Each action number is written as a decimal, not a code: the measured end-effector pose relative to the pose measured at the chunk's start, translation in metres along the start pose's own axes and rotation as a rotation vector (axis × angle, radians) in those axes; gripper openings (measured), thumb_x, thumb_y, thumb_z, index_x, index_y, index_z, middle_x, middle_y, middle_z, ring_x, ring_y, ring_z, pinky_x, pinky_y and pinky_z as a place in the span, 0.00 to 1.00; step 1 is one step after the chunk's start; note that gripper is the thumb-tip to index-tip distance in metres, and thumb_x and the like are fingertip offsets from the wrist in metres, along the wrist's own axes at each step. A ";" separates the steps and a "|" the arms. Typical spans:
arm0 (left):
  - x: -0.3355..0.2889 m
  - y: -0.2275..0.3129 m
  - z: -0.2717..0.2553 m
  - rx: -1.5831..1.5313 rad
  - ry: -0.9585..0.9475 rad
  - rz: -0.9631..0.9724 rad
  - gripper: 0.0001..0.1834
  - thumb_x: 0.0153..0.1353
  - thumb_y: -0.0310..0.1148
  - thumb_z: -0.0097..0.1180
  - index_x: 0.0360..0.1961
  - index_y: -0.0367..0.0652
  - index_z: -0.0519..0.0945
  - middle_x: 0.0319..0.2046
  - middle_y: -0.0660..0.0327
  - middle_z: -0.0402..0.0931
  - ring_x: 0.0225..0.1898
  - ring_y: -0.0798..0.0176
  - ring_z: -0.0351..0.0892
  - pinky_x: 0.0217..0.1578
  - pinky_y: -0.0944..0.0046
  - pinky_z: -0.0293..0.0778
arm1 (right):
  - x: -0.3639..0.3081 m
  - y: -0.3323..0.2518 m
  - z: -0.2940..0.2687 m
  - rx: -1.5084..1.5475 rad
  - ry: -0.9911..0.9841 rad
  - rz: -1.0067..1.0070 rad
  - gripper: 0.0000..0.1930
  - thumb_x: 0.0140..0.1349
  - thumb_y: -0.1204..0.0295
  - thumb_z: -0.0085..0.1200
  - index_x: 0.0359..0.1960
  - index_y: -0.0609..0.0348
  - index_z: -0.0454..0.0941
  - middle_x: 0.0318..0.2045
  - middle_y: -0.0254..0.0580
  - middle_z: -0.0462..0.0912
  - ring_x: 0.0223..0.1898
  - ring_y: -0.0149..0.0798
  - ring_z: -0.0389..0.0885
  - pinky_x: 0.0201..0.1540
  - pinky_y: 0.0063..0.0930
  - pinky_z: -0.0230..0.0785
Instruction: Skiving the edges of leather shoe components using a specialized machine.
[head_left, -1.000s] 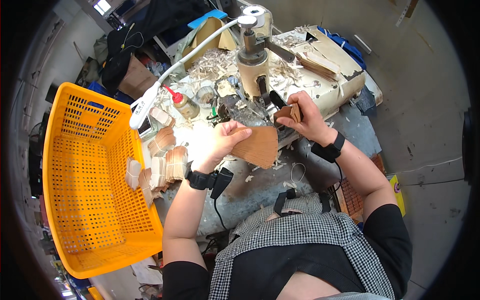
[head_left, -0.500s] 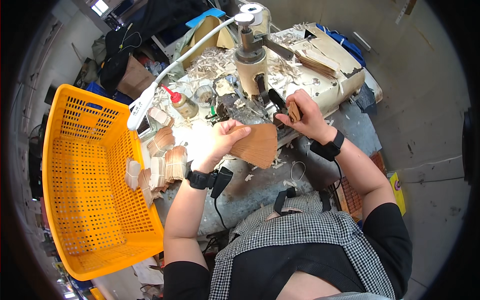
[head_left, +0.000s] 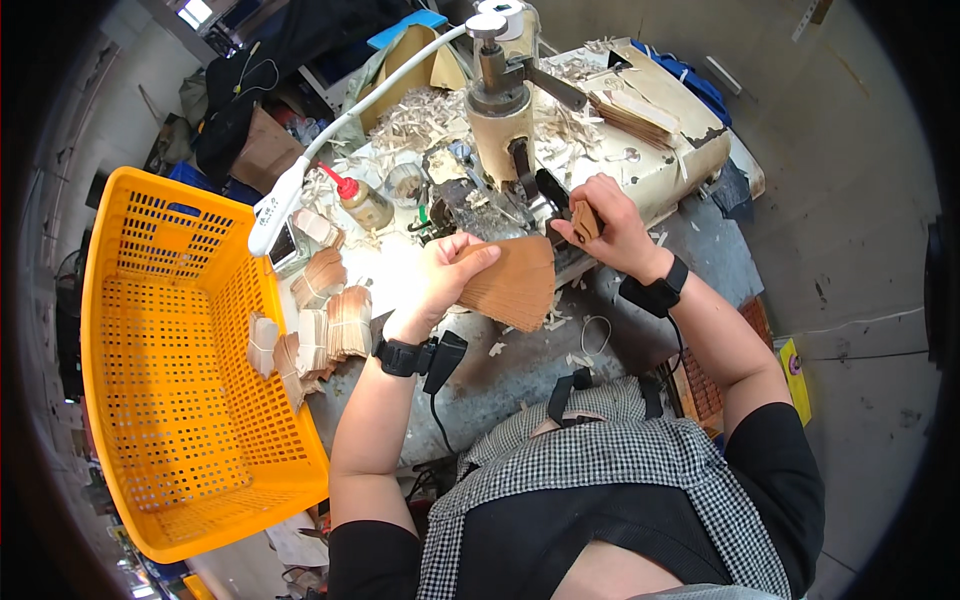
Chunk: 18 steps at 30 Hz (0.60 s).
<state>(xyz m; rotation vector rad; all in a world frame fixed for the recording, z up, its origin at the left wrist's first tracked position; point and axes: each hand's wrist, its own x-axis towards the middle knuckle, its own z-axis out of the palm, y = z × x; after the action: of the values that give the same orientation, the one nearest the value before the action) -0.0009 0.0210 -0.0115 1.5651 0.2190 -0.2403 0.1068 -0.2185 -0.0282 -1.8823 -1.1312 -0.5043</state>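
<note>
Scraps (head_left: 405, 122) are strewn around the machine (head_left: 500, 140). Tan pieces (head_left: 515, 285) are pinched, fanned out, in the left hand (head_left: 443, 278), near it; brown material (head_left: 586, 219) is gripped by the right hand (head_left: 622, 228), just beside it. Layers are best kept evenly spread, fingertips clear.

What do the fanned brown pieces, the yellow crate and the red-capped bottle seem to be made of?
Fanned brown pieces: perhaps leather or similar sheet, matt; thin, even layers suggest it.
Yellow crate: most likely moulded plastic, smooth, with regular rows of holes.
Red-capped bottle: probably translucent plastic, since contents seem visible; glass is possible.
</note>
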 end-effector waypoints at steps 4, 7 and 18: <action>0.002 -0.005 -0.002 -0.010 0.009 0.020 0.10 0.60 0.38 0.63 0.32 0.42 0.81 0.27 0.69 0.79 0.28 0.77 0.73 0.32 0.73 0.70 | -0.001 0.000 0.000 -0.014 -0.001 -0.007 0.17 0.46 0.75 0.70 0.32 0.58 0.71 0.26 0.40 0.72 0.30 0.44 0.70 0.35 0.32 0.64; 0.000 -0.001 0.001 -0.009 0.021 0.019 0.10 0.60 0.38 0.63 0.32 0.42 0.81 0.27 0.69 0.79 0.28 0.77 0.73 0.32 0.73 0.70 | -0.002 0.001 0.001 -0.023 0.000 -0.002 0.17 0.46 0.75 0.70 0.32 0.58 0.71 0.26 0.40 0.72 0.30 0.44 0.70 0.35 0.32 0.64; -0.002 -0.002 0.003 0.005 0.046 0.006 0.10 0.60 0.38 0.63 0.32 0.42 0.81 0.27 0.69 0.79 0.28 0.78 0.74 0.32 0.73 0.70 | -0.002 0.000 0.002 -0.031 0.008 -0.020 0.15 0.47 0.75 0.68 0.31 0.59 0.71 0.25 0.41 0.71 0.29 0.45 0.68 0.35 0.34 0.63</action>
<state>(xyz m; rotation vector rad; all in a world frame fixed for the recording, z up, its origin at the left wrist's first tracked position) -0.0029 0.0181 -0.0125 1.5775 0.2491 -0.2004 0.1057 -0.2177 -0.0312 -1.8955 -1.1444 -0.5426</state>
